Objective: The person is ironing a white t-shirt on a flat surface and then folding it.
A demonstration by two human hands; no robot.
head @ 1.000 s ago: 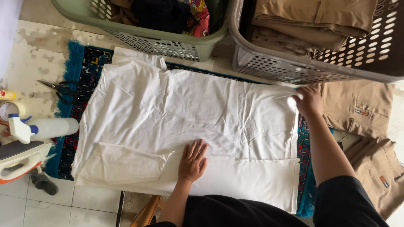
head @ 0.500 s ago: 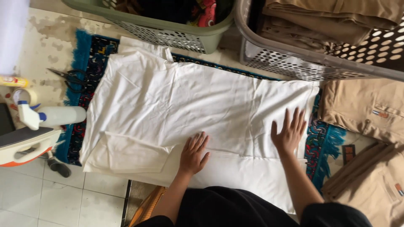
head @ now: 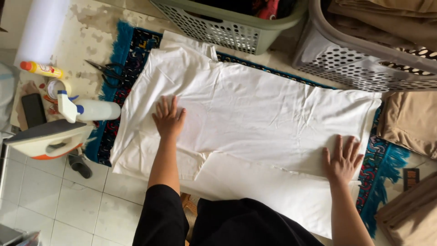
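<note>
Your white garment (head: 255, 114) lies spread flat over a patterned rug (head: 119, 86) with a blue fringe, on a pale tiled floor. The cloth is plain, thin-looking cotton, softly creased, with a folded flap running along the edge nearest you and a collar or sleeve end sticking out at the far left corner. Your left hand (head: 168, 117) rests palm-down on the garment's left part, fingers together and flat, pinching nothing. Your right hand (head: 342, 159) presses flat near the right edge, fingers spread, also holding nothing. Beyond the cloth stand a green perforated plastic basket (head: 227, 27) and a grey one (head: 355, 64), the latter holding tan fabric. More folded tan clothes (head: 409, 123) lie to the right. On the left sit a white spray bottle (head: 88, 109), an iron (head: 48, 139), black scissors (head: 107, 73) and a yellow bottle (head: 43, 69).
</note>
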